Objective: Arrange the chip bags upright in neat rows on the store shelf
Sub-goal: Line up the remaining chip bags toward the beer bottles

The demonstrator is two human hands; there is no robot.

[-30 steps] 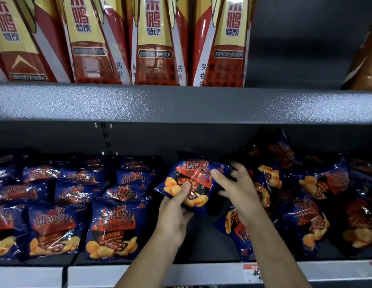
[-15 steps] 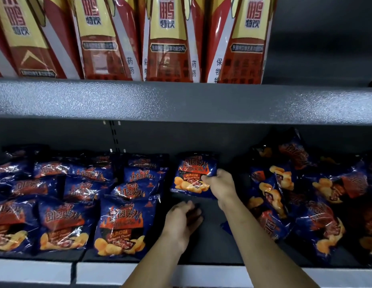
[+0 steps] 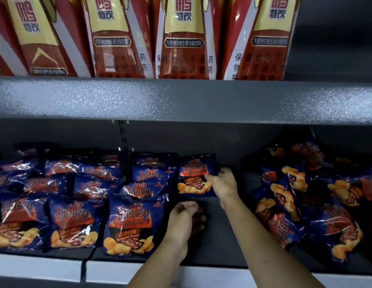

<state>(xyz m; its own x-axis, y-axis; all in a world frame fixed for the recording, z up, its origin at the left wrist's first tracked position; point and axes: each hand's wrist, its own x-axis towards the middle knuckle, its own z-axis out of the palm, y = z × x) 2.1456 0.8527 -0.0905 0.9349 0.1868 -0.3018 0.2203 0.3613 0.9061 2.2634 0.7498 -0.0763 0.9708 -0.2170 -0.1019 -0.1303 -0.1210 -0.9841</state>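
Note:
Dark blue chip bags with red flame print fill the lower shelf. One chip bag stands upright at the back of the middle gap, and my right hand grips its right edge. Just in front of it, my left hand hovers low over the bare shelf floor, fingers loosely curled and holding nothing. To the left, rows of upright bags stand front to back. A loose heap of tilted bags lies to the right.
The grey upper shelf edge hangs right above the bags. Tall red and yellow cartons stand on it. A white price strip runs along the lower shelf's front. The shelf back wall has a slotted upright.
The bag went from both hands near the front to the back of the gap, upright. My left hand let go and dropped lower; my right hand stays on the bag's edge.

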